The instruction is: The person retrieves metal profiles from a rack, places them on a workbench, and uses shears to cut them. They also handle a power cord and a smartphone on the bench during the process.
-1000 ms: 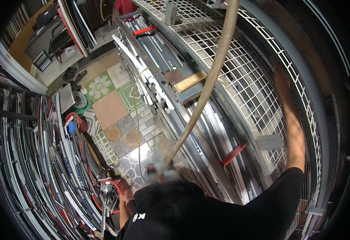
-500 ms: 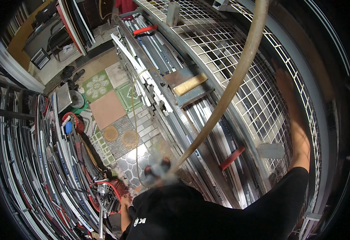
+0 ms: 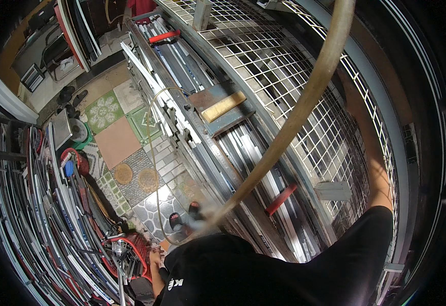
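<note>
I look down from high up over my black shirt (image 3: 264,270). My right arm reaches up along the wire mesh panel (image 3: 294,86). My right hand (image 3: 347,87) rests by the grey frame at the panel's edge, partly behind a thick tan hose (image 3: 304,107) that crosses close to the camera; its grip is unclear. My left hand (image 3: 154,256) hangs low beside my hip, close to a red tool (image 3: 131,250) on the floor. Whether it holds anything cannot be made out. A thin cable (image 3: 151,168) loops down toward it.
Below lies a long rack of metal profiles (image 3: 243,153) with red clamps (image 3: 280,200) and a wooden block (image 3: 224,106). Stacked metal strips (image 3: 44,224) fill the left side. Patterned floor tiles (image 3: 121,148), a sandalled foot (image 3: 176,221) and a green bucket (image 3: 80,133) are between them.
The thick hose has swung to the right across the view. My right arm stays up against the mesh and my left hand stays low.
</note>
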The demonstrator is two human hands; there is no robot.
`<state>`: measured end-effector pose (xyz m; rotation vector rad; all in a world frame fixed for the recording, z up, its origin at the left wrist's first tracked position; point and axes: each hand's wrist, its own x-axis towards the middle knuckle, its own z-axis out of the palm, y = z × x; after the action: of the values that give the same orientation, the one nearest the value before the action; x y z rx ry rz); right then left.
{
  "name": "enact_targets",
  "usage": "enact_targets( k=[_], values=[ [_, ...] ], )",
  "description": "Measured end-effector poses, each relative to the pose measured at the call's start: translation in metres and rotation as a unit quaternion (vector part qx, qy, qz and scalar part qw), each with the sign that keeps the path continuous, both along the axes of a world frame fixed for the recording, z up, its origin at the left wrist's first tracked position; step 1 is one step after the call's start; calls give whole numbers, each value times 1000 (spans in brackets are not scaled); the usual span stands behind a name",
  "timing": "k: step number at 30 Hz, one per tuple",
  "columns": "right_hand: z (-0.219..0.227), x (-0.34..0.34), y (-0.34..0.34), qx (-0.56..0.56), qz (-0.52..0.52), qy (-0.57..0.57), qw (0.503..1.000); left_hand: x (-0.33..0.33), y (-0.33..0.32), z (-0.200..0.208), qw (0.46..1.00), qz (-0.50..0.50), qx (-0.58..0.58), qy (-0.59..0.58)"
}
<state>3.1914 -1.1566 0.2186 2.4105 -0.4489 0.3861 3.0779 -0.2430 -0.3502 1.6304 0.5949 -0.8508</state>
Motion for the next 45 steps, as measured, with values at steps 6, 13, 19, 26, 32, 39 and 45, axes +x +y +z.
enact_targets(
  k=[6, 13, 19, 26, 32, 39, 45],
  values=[
    [2, 2, -1, 10, -8, 5, 1000, 3, -14, -7, 998, 20, 10, 50],
    [8, 14, -4, 22, -9, 7, 1000, -19, 0, 0, 1000, 17, 9, 19],
    [5, -1, -6, 34, -11, 8, 999, -20, 8, -9, 995, -11, 79, 64],
    [14, -16, -6, 44, -5, 12, 999, 9, -18, -7, 999, 14, 32, 42],
    [27, -22, 14, 85, -12, 24, 996, 34, -52, 15, 996, -61, 61, 0],
    [7, -8, 99, 102, -27, 28, 994, 43, -43, 7, 997, -59, 37, -23],
    [9, 3, 92, 461, -14, -9, 887, 26, -14, -12, 997, -64, 42, 9]
  ],
)
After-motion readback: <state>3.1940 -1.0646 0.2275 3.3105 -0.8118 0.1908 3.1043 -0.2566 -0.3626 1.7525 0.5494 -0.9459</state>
